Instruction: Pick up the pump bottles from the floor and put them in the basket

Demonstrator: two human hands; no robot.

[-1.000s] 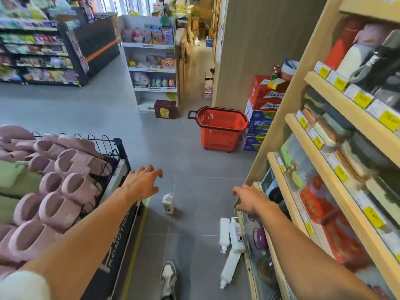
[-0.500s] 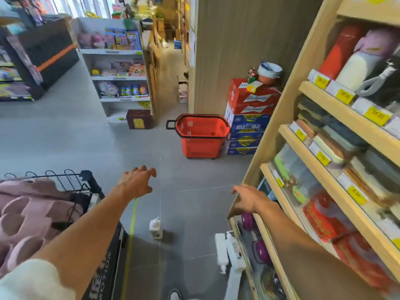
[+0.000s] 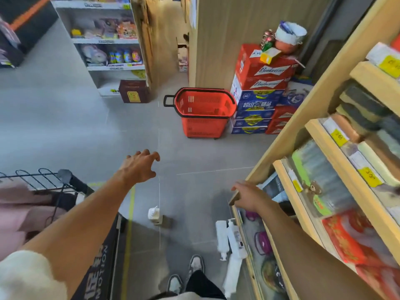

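**Both hands out and empty, the bottles not yet picked up**

Since a second ago the view has swung: the rack of pink slippers that filled the left side has slid down to the lower left of the frame, and the red basket (image 3: 203, 113) now stands larger, upper centre, beside the stacked beer cartons (image 3: 263, 87). The person looks to have stepped forward along the aisle, shoes (image 3: 184, 273) showing at the bottom edge. Nothing has been lifted; the basket looks empty from here.

The pump bottles are on the grey floor. A small pump bottle (image 3: 154, 215) stands upright at lower centre. Three white pump bottles (image 3: 229, 245) lie on their sides at lower right, against the foot of the wooden shelving (image 3: 281, 152), two side by side and a third further down the frame.

The left hand (image 3: 139, 167) is stretched out mid-frame, fingers spread and curled, holding nothing and touching nothing. The right hand (image 3: 249, 195) reaches toward the shelf corner, close to the edge of the bottom shelf, empty too; whether it rests on the wood I cannot tell. I'd judge the bending down comes next, the standing bottle being the easy first grab
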